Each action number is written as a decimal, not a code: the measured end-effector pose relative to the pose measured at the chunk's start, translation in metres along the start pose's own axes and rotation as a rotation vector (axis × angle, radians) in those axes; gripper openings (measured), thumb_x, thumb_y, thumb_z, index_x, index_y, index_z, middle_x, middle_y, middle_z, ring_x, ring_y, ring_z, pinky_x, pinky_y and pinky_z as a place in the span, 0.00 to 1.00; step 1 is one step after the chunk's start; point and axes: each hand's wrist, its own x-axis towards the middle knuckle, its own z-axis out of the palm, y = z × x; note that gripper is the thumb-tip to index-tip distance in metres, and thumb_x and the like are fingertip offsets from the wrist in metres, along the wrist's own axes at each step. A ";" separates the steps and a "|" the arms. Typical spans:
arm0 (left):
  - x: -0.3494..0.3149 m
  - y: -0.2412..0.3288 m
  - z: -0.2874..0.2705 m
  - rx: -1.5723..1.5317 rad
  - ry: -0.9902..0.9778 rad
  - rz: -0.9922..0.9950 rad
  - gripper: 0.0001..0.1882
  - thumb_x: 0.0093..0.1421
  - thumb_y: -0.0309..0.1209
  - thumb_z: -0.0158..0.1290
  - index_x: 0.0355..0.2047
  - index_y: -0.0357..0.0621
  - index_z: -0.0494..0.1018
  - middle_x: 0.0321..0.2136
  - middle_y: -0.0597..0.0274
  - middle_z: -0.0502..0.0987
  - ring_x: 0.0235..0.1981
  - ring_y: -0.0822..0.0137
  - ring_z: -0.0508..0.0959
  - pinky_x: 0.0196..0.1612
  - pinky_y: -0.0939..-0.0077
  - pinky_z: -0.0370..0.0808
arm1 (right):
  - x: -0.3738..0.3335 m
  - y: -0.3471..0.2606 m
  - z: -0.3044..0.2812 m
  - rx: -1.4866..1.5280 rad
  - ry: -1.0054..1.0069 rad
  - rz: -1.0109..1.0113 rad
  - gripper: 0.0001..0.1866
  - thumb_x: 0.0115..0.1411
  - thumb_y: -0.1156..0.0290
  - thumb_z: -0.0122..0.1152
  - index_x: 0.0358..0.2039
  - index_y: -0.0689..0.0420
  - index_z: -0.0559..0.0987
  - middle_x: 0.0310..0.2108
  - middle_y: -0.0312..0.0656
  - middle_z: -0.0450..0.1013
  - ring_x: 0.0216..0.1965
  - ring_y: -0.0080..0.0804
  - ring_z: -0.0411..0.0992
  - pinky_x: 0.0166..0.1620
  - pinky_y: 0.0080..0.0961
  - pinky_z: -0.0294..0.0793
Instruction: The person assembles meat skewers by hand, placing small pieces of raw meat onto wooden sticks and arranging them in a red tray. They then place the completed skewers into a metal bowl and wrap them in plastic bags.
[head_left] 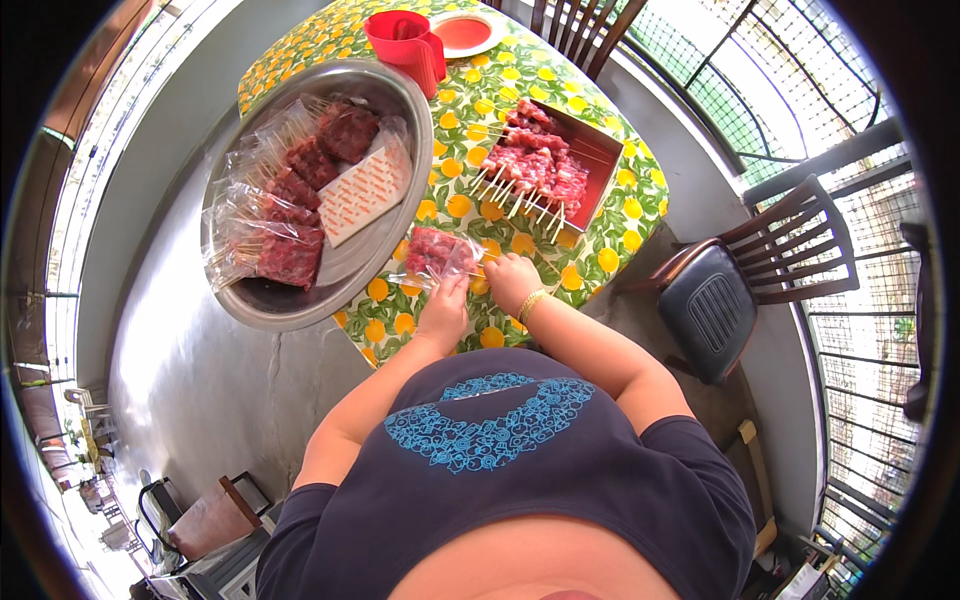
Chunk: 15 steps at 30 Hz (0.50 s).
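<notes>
A clear plastic bag of raw meat skewers [440,252] is at the near edge of the table, between my hands. My left hand [444,312] is closed on its near side, thumb and fingers pinching the plastic. My right hand [513,281], with a yellow bracelet at the wrist, is closed at the bag's right end. Whether those fingers grip stick ends or plastic is too small to tell. Beyond my right hand, unbagged meat skewers [540,165] lie across a red tray [597,160], their sticks pointing toward me.
Left on the table, a large oval metal basin [420,170] holds several bagged skewers [290,195] and a white packet with orange print [367,190]. A red jug [405,45] and a white-rimmed plate [495,35] stand at the far end. A black-seated chair [710,305] is at the right.
</notes>
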 end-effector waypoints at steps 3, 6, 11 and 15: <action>0.001 0.005 0.000 0.037 0.020 -0.025 0.22 0.54 0.19 0.53 0.52 0.41 0.76 0.51 0.50 0.73 0.51 0.47 0.73 0.56 0.58 0.73 | -0.004 0.009 -0.021 0.145 0.159 0.006 0.07 0.58 0.63 0.62 0.31 0.52 0.79 0.35 0.38 0.75 0.42 0.42 0.75 0.47 0.40 0.76; 0.000 0.008 -0.001 0.068 0.040 -0.018 0.20 0.54 0.20 0.55 0.49 0.43 0.78 0.51 0.52 0.73 0.51 0.47 0.73 0.55 0.58 0.73 | -0.016 0.038 -0.056 0.321 0.526 0.108 0.09 0.59 0.63 0.65 0.32 0.53 0.78 0.36 0.44 0.73 0.39 0.47 0.74 0.39 0.41 0.78; -0.001 0.012 0.001 0.094 0.039 -0.078 0.22 0.53 0.19 0.53 0.50 0.39 0.77 0.50 0.52 0.74 0.50 0.47 0.73 0.55 0.59 0.73 | -0.003 0.109 -0.090 0.476 0.189 0.682 0.15 0.63 0.59 0.62 0.34 0.60 0.77 0.30 0.47 0.78 0.30 0.43 0.78 0.35 0.37 0.78; -0.005 0.019 0.003 0.088 0.078 -0.088 0.23 0.54 0.19 0.52 0.53 0.37 0.75 0.50 0.51 0.74 0.50 0.48 0.74 0.55 0.60 0.73 | 0.007 0.123 -0.075 1.066 -0.035 0.850 0.12 0.63 0.63 0.64 0.35 0.61 0.79 0.24 0.39 0.76 0.22 0.26 0.74 0.26 0.25 0.74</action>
